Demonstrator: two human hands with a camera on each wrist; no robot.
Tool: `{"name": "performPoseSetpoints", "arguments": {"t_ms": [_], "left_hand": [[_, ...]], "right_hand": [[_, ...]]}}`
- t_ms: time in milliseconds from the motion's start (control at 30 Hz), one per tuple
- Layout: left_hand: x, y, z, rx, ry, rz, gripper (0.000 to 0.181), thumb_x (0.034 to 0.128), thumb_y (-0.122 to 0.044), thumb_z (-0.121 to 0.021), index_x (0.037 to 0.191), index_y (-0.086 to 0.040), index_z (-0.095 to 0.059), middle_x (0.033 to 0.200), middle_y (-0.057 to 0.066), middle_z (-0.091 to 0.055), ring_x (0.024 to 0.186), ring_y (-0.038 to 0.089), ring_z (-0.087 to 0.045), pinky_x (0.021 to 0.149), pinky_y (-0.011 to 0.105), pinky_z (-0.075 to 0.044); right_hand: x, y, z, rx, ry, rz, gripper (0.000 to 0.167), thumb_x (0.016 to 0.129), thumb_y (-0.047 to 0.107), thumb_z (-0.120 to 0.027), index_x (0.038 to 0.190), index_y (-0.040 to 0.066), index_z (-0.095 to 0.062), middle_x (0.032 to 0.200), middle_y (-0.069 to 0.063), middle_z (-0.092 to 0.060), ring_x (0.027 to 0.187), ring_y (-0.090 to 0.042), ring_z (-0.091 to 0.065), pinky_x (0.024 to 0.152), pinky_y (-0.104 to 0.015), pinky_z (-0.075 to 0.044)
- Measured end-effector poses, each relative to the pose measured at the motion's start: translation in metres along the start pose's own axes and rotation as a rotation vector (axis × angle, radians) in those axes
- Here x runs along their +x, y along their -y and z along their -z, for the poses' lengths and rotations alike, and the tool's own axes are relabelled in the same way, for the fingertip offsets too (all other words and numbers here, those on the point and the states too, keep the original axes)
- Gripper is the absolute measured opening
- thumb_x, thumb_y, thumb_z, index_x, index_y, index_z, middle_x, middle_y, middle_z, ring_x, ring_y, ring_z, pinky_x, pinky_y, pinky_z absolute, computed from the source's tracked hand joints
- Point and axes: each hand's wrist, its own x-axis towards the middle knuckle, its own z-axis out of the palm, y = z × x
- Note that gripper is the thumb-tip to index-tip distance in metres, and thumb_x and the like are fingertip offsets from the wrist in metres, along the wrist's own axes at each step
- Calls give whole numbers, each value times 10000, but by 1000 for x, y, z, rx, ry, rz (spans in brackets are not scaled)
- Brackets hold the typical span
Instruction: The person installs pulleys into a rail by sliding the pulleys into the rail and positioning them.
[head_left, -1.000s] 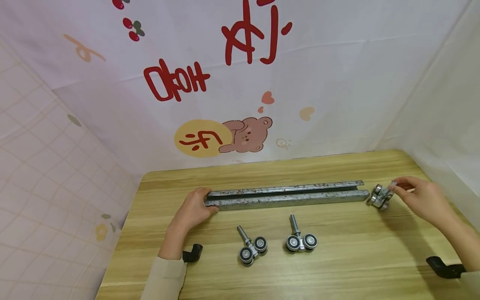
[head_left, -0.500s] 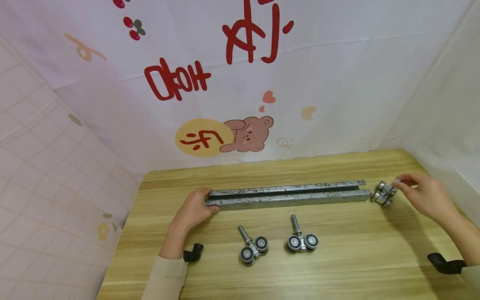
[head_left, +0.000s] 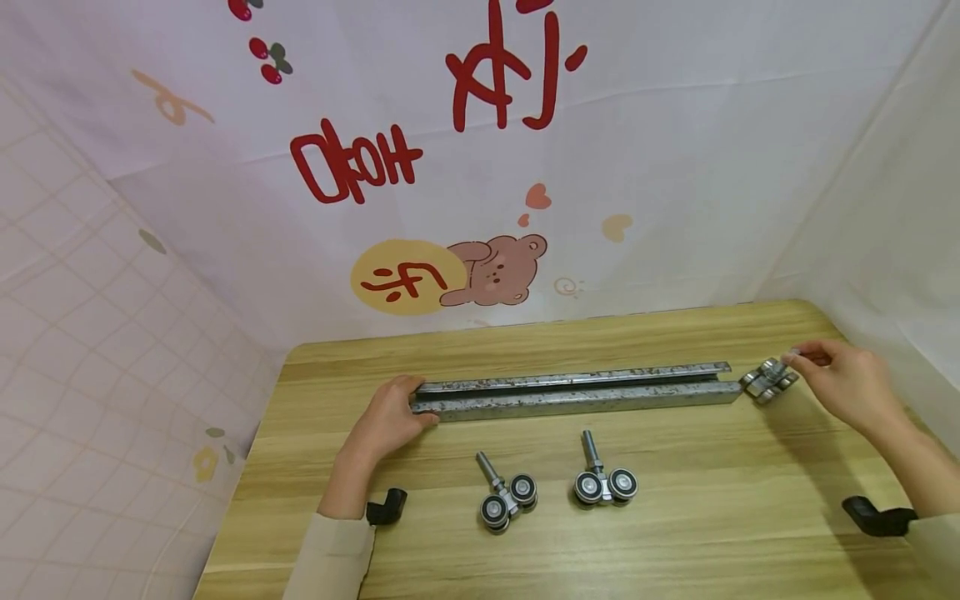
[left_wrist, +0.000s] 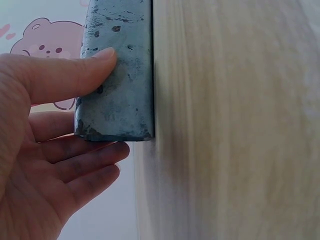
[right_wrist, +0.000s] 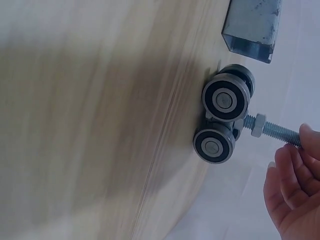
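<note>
A worn grey metal channel rail (head_left: 577, 400), slot upward, lies across the table. My left hand (head_left: 390, 415) grips its left end; in the left wrist view the thumb presses the side of the rail (left_wrist: 120, 75) and the other fingers go behind it. Off the rail's right end, my right hand (head_left: 847, 383) pinches the threaded bolt of a roller trolley (head_left: 768, 382). The right wrist view shows the trolley's wheels (right_wrist: 223, 100) just short of the rail's open end (right_wrist: 250, 42), with a nut (right_wrist: 258, 125) on the bolt.
Two more roller trolleys, a left one (head_left: 504, 498) and a right one (head_left: 603, 483), lie in front of the rail on the wooden table (head_left: 675, 550). Black bent pieces sit by the left wrist (head_left: 387, 506) and right wrist (head_left: 877, 517). A printed cloth (head_left: 675, 167) hangs behind.
My right hand has moved slightly up and back with the trolley, whose wheels have turned to sit flatter, level with the rail's end. The left hand and rail stay put.
</note>
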Motion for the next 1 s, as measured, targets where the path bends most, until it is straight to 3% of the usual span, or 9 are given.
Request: {"name": "performPoseSetpoints", "arguments": {"t_ms": [233,667,1000], "left_hand": [[-1,0,-1,-8,1,8,704,878,-192,-873,1460,59,-566,1471,254,-559,1300,419,-583,1021,560,-539],[-1,1,-1,-4,-5,0,695,882,-199,-868,1455,60,-570,1472,255,-560,1350,435,-541,1070,573,-503],[-1,-1,0,-10,-2,-7,699,876,-193,-872,1447,73,-571,1461,266,-565,1350,446,-538,1074,578,-498]], "right_hand": [[1,3,-3,27,-25,-10,337,1024,222,-700,1101,-106,-713,966,-307,-730,718,185,-458,551,-122,-409],[2,9,-9,54,-73,-62,329,1006,214,-721,1076,-107,-729,960,-310,-740,684,196,-470,536,-120,-421],[0,12,-12,72,-103,-52,277,994,169,-738,1047,-103,-746,928,-285,-751,671,222,-473,538,-104,-419]]}}
